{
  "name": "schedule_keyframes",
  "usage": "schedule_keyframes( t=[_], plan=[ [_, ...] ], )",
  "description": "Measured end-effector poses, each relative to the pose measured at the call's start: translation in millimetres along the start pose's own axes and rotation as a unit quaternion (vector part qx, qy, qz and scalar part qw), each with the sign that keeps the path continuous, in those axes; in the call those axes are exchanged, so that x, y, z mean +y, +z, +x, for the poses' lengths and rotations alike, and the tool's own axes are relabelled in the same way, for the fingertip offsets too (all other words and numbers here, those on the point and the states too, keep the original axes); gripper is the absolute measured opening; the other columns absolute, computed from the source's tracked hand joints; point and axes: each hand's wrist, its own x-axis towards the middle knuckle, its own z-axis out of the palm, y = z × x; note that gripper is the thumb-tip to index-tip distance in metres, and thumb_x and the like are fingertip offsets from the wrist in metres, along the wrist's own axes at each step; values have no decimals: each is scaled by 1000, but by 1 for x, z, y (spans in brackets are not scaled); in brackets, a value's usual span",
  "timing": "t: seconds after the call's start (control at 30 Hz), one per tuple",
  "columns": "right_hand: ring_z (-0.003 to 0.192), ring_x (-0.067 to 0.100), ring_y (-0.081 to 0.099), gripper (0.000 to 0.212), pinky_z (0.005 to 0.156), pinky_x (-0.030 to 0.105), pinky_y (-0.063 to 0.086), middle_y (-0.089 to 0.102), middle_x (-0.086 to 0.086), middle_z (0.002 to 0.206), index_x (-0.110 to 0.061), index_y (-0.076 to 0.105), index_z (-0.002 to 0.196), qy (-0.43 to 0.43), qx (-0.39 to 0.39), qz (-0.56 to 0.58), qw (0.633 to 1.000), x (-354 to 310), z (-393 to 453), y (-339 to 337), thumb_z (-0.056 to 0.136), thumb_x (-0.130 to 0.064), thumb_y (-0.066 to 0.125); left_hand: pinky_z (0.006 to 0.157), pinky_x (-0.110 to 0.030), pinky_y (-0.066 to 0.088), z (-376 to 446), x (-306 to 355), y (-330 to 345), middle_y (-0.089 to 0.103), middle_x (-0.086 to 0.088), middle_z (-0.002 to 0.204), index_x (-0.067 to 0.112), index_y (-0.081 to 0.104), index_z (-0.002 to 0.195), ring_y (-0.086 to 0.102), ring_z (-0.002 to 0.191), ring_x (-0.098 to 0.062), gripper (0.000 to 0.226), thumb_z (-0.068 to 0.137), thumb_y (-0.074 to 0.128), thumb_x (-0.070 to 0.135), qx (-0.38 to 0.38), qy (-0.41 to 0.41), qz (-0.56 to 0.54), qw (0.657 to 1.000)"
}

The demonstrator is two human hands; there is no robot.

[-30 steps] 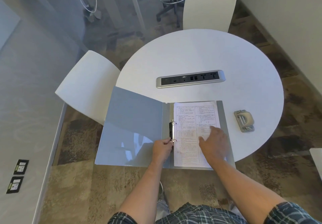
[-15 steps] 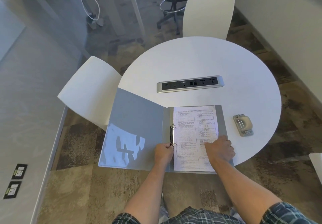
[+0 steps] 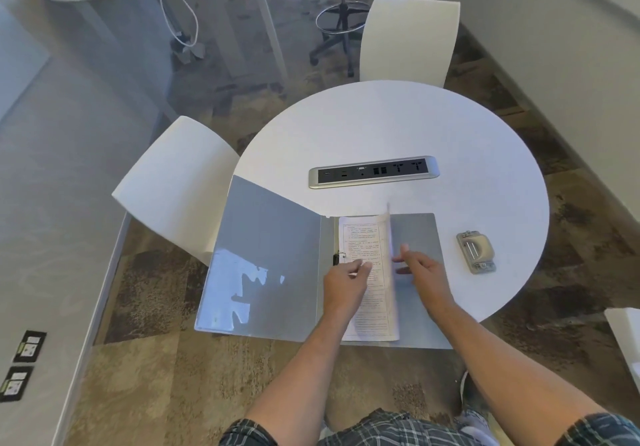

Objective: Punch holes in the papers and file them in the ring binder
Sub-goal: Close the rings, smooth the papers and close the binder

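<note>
Now the papers (image 3: 370, 282) sit on the rings (image 3: 338, 258) in the open binder (image 3: 277, 265) on the table (image 3: 450, 140), right edge lifted; left hand (image 3: 346, 282) pinches their ring edge; right hand (image 3: 420, 272), fingers loosely spread, should ease the sheets over gently, lest holes tear

Both forearms reach forward, the left hand (image 3: 346, 281) loosely curled, the right hand (image 3: 422, 272) open with fingers spread.
</note>
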Motion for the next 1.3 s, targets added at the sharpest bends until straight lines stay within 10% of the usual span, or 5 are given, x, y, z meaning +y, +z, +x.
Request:
schedule_keyframes(
  t=[0.2, 0.6, 0.73, 0.9, 1.3],
  plan=[
    [104, 16, 75, 14, 95, 36, 58, 81, -4, 110, -18, 84, 104, -53, -75, 80, 993, -7, -9, 13, 97, -25, 74, 72, -30, 61, 8, 9, 5, 81, 7, 83, 28, 85, 91, 77, 83, -14, 10, 91, 77, 34, -33, 4, -83, 996],
    [90, 11, 75, 27, 71, 21, 52, 80, -10, 102, -22, 81, 105, -42, -60, 65, 995, -1, -11, 16, 85, -40, 83, 68, -24, 57, 5, 7, 6, 81, 2, 86, 29, 82, 82, 73, 83, -15, 11, 91, 78, 25, -28, -44, -136, 989],
    [84, 8, 76, 46, 66, 16, 54, 69, -25, 113, -31, 67, 117, -42, -45, 2, 998, -2, -12, 17, 80, -50, 87, 75, -30, 57, 8, 9, 1, 76, 4, 80, 19, 79, 78, 69, 79, -13, 18, 94, 71, 22, -2, -22, -58, 998],
    [92, 17, 74, 15, 70, 29, 54, 74, -11, 104, -27, 71, 107, -14, 6, -33, 999, 6, -4, 5, 94, -33, 71, 57, -19, 41, 13, 23, -48, 63, 10, 68, 20, 68, 75, 59, 68, -11, 23, 97, 67, 27, 74, 23, 71, 994],
    [78, 31, 73, 23, 70, 40, 54, 80, 11, 82, -9, 75, 77, 38, 26, 78, 996, 4, 7, -19, 93, -25, 74, 60, -40, 49, 20, -3, -174, 67, -9, 102, 13, 63, 112, 64, 80, -30, 17, 101, 51, 8, 195, 103, 375, 900]
  ],
)
